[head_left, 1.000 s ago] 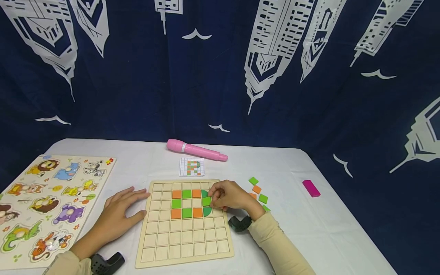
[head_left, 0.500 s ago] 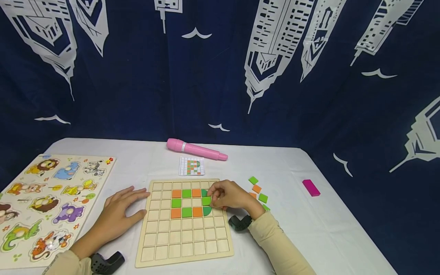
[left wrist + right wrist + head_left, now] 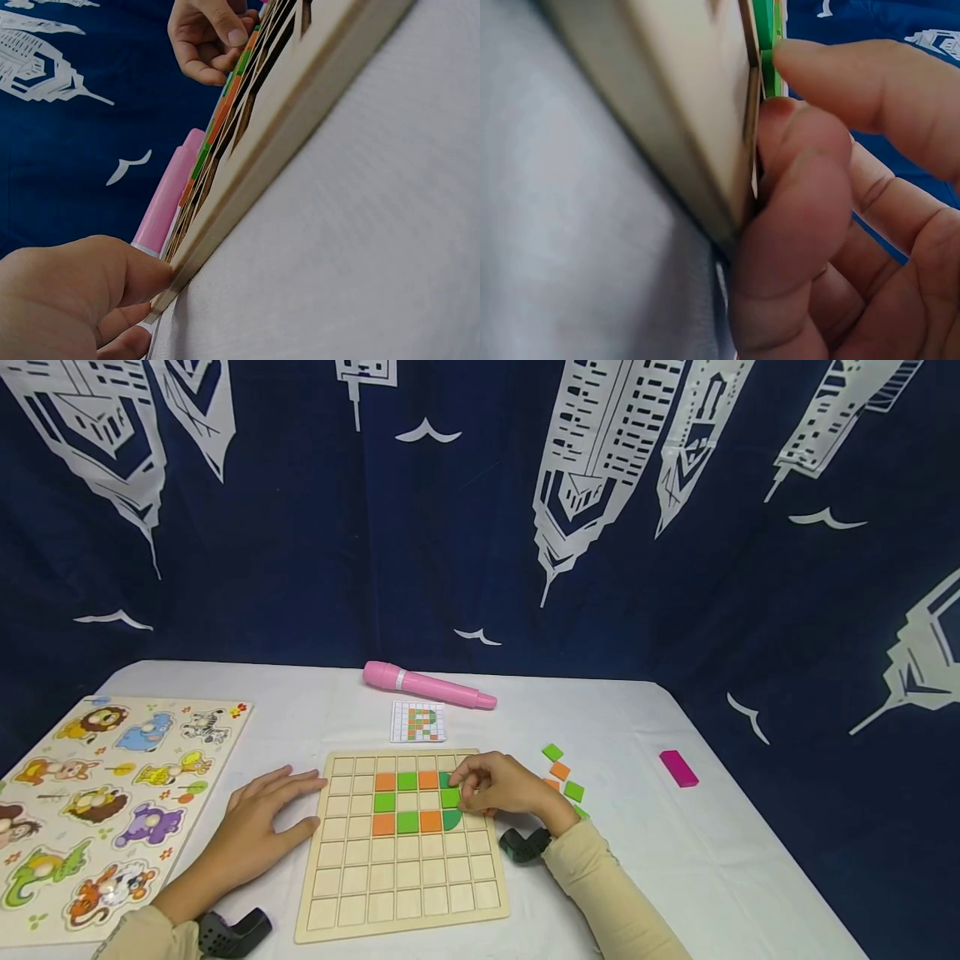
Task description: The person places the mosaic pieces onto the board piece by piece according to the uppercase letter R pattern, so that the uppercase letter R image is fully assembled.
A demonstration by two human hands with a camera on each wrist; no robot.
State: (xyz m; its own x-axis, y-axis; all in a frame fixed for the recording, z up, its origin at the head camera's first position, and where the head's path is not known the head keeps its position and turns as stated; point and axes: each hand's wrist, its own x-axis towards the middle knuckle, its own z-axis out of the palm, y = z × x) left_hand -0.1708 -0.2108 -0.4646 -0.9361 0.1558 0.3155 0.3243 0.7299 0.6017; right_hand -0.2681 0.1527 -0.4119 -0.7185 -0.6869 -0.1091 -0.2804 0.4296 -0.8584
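Right hand point(image 3: 495, 785) has bent fingers, with the tips at one green tile point(image 3: 449, 798); whether they pinch it or only press, I cannot tell. Left hand point(image 3: 262, 822), fingers nearly straight, touches the left edge of the grid board point(image 3: 397, 893), which lies well apart from the right edge of the surface point(image 3: 622, 718). By my judgement, the work is past half: ten tiles point(image 3: 431, 822) form a ring, while lower rows of the pattern card point(image 3: 418, 722) have no match yet. Loose tiles point(image 3: 573, 792) lie to the right.
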